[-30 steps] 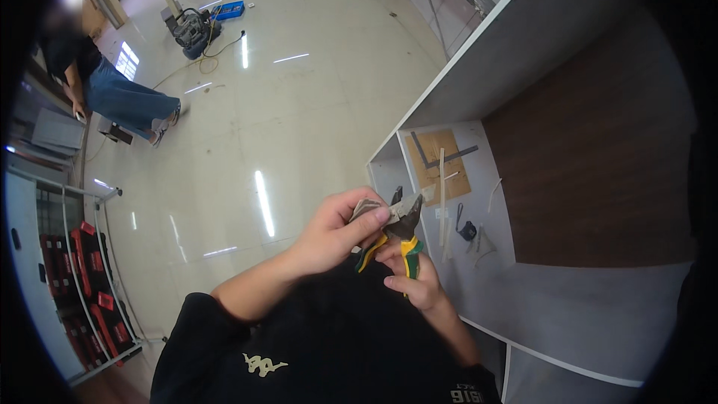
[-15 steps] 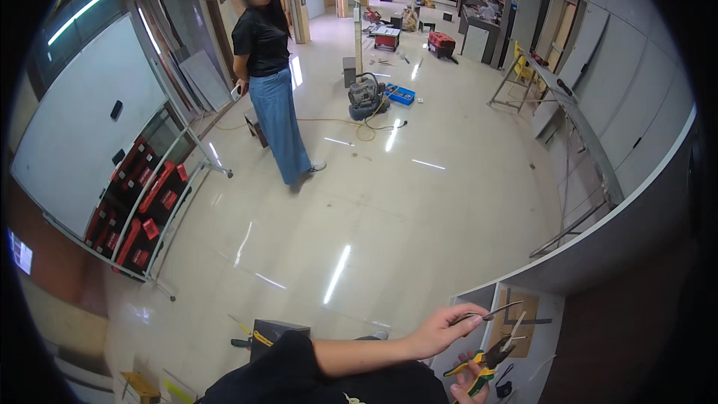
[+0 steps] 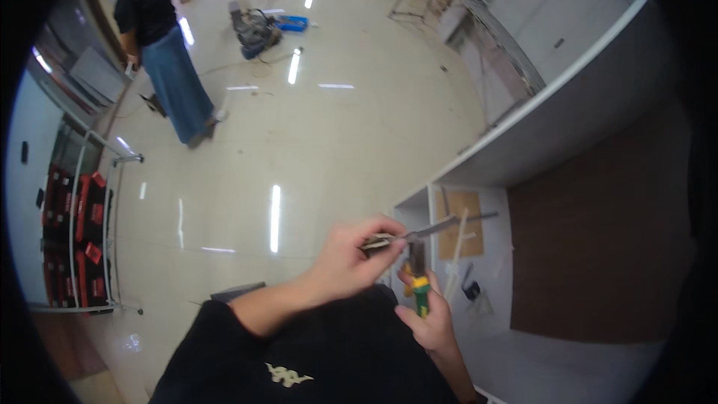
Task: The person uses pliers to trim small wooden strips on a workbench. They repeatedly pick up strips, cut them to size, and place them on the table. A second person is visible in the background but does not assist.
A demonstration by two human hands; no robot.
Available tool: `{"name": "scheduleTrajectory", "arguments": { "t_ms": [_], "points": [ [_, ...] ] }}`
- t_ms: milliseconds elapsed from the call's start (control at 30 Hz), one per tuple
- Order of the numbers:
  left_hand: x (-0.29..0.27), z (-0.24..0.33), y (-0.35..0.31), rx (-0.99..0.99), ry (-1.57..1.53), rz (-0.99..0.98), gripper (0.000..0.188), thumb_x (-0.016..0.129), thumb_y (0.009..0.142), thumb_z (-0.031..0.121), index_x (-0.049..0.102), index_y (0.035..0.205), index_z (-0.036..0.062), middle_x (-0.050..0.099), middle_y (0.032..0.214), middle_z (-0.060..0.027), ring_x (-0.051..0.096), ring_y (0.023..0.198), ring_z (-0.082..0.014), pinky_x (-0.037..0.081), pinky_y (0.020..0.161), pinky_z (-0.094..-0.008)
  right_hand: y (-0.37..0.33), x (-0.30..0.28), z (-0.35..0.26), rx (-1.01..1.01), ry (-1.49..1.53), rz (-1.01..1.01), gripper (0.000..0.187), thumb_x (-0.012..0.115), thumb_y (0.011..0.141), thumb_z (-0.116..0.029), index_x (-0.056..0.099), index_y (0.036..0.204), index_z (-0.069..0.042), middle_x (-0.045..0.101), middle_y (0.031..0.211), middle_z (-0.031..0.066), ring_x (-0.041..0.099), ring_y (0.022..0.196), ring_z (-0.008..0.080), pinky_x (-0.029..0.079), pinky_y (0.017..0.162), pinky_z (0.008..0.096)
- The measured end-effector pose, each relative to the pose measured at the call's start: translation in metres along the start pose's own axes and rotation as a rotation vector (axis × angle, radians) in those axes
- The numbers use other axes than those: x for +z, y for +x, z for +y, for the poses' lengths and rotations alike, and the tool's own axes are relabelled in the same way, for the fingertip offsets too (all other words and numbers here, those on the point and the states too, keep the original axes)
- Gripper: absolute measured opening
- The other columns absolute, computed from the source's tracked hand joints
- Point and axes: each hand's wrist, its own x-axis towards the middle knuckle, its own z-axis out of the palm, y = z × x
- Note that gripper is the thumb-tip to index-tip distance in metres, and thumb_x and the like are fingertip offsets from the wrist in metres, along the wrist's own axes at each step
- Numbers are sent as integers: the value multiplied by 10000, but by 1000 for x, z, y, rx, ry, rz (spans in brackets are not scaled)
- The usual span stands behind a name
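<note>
My left hand (image 3: pixel 351 254) is closed around a thin, flat grey strip (image 3: pixel 436 227), pinched between thumb and fingers. The strip's free end points right, and a bundled part shows inside the fist. Close below it, my right hand (image 3: pixel 432 322) grips pliers with green and yellow handles (image 3: pixel 421 295). Their dark jaws point up near the strip; blur hides whether they touch it. A long pale strip (image 3: pixel 458 243) stands out just right of the pliers; I cannot tell whether it is held.
Under my hands is a white cabinet (image 3: pixel 493 359) with a brown board (image 3: pixel 473 202) and a small black object (image 3: pixel 470 289). A person in a long blue skirt (image 3: pixel 176 78) stands at the far left. Red and black cases (image 3: pixel 78 239) sit on a wheeled rack. A compressor-like machine (image 3: pixel 254 34) stands farther off.
My view has swung right and down, so the person and rack appear farther left. My left hand has come closer to the pliers, which now point more upward.
</note>
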Motion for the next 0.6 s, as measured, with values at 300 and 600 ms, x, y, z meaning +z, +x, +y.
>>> {"name": "scheduleTrajectory", "arguments": {
  "t_ms": [300, 600],
  "points": [
    [6, 9, 0, -219, -185, -190, 67, 634, 881, 43, 622, 917, -12, 645, 768, -39, 598, 711, -72, 477, 622, -219, -15, -1, -3, 208, 600, -89, 626, 585, 768, 58, 415, 1371, 50, 411, 1431, 173, 359, 1368, 268, 231, 1141, 402],
    [0, 3, -4, -226, -166, -290, 92, 618, 896, 63, 608, 961, 0, 655, 780, -37, 576, 720, -58, 458, 618, -220, -25, -8, 7, 328, 572, -93, 477, 622, 748, 23, 533, 1217, 24, 487, 1303, 175, 448, 1264, 265, 292, 1106, 412]
  ]
}}
